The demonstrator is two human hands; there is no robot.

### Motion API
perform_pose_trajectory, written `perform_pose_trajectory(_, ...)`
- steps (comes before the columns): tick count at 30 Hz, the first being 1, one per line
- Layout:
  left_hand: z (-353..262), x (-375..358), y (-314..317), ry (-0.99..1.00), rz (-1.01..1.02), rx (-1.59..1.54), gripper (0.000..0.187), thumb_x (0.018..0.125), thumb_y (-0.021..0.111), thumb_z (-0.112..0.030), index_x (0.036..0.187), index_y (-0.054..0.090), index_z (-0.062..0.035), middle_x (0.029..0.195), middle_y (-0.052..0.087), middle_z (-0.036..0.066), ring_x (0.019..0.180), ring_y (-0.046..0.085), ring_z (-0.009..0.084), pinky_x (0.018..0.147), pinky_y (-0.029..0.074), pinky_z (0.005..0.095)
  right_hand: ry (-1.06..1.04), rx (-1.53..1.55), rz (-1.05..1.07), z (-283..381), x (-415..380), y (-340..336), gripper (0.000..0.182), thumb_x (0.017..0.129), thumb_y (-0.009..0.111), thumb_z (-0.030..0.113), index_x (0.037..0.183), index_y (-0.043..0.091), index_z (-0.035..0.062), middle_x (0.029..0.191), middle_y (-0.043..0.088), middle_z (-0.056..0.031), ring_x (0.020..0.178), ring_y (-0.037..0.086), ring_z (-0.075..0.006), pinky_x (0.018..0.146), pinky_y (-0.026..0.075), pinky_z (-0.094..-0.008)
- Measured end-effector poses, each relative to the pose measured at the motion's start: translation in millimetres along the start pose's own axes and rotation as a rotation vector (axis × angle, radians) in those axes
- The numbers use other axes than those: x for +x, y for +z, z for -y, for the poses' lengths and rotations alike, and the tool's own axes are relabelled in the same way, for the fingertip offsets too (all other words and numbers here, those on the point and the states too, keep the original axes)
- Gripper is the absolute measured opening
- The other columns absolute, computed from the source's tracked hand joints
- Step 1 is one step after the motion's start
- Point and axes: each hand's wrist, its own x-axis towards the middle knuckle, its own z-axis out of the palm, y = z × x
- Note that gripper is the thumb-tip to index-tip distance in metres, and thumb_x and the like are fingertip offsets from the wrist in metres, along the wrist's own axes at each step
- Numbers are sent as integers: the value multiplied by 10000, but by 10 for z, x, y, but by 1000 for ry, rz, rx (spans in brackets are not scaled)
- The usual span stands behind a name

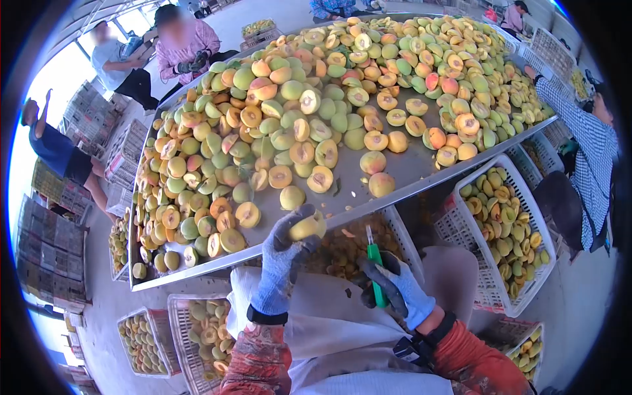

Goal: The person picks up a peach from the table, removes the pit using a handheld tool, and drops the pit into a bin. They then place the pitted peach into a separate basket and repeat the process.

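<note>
My left hand [284,253], in a blue and dark grey glove, grips a yellow-green fruit [308,226] just over the near edge of the metal table [342,216]. To its right, my right hand [397,286], gloved alike, is wrapped round the green handle of a small knife [375,264], whose short metal blade points up and away. Halved and whole fruits [301,153] are heaped over the table, some with the stone showing. Below the edge, between my hands, a crate of cut fruit [339,253] is partly hidden.
White crates of fruit stand at the right [490,263] and lower left [178,342]. A co-worker in checked clothing [582,158] is at the right, others behind the table, including one in pink [191,46]. Stacked crates [49,253] line the left side.
</note>
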Motion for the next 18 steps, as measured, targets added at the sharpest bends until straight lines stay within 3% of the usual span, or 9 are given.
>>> perform_pose_trajectory(2, 119, -231, 34, 138, 229, 40, 516, 698, 652, 7, 1198, 526, -21, 1310, 445, 146, 1227, 417, 262, 983, 387, 343, 35, 196, 63, 17, 73, 187, 365, 826, 660, 268, 1101, 505, 84, 877, 607, -68, 658, 631, -192, 533, 526, -316)
perform_pose_trajectory(4, 132, -461, 86, 8, 269, -55, 546, 708, 659, -29, 1230, 499, -16, 1355, 389, 168, 1270, 362, 286, 1028, 339, 379, 66, 390, 129, -35, 77, 288, 369, 816, 675, 252, 1098, 507, 84, 873, 601, -67, 641, 628, -190, 534, 532, -313)
perform_pose_trajectory(6, 13, -493, 176, 132, 83, -517, 538, 807, 597, -124, 1292, 412, 17, 1376, 359, 184, 1258, 379, 291, 1020, 349, 411, 2, 303, 64, -94, 67, 364, 368, 819, 673, 248, 1100, 508, 76, 881, 596, -64, 627, 625, -187, 524, 530, -303)
perform_pose_trajectory(8, -82, -536, 125, -99, 27, -597, 535, 839, 577, -175, 1300, 388, 20, 1266, 476, 174, 1171, 473, 277, 966, 411, 394, -4, 213, 37, -153, 18, 417, 363, 818, 673, 243, 1103, 520, 79, 888, 598, -66, 626, 623, -181, 522, 526, -295)
perform_pose_trajectory(11, 140, -681, -21, -495, 72, -539, 487, 806, 608, -191, 1226, 463, 8, 1038, 589, 114, 899, 613, 236, 792, 522, 361, -188, -50, 76, -184, -4, 484, 353, 828, 662, 252, 1104, 531, 76, 918, 601, -38, 630, 623, -162, 514, 515, -280)
perform_pose_trajectory(14, 220, -790, -189, -508, 47, -519, 420, 808, 614, -129, 1194, 496, -11, 1027, 595, 123, 850, 626, 266, 671, 554, 383, -195, -351, 67, -158, -78, 378, 345, 836, 644, 250, 1103, 536, 60, 943, 621, -76, 652, 642, -220, 531, 511, -313)
perform_pose_trajectory(16, 278, -843, -292, -471, -16, -501, 402, 800, 613, -158, 1162, 510, -17, 992, 602, 130, 805, 636, 281, 651, 559, 404, -688, -1222, -160, -184, -86, 342, 378, 834, 631, 250, 1133, 510, 53, 974, 618, -143, 700, 636, -311, 570, 505, -360)
perform_pose_trajectory(17, 277, -852, -354, -486, -17, -558, 413, 791, 608, -165, 1162, 505, -14, 995, 599, 133, 828, 632, 289, 669, 558, 411, -522, -1241, -148, -183, -205, 334, 434, 807, 640, 242, 1173, 481, 72, 966, 603, -192, 759, 610, -355, 623, 498, -393)
perform_pose_trajectory(18, 267, -870, -386, -505, -17, -614, 424, 783, 602, -172, 1161, 500, -10, 998, 596, 137, 850, 629, 297, 688, 558, 418, -517, -1247, -141, -253, -205, 330, 434, 807, 640, 242, 1173, 481, 72, 966, 603, -192, 759, 610, -355, 623, 498, -393)
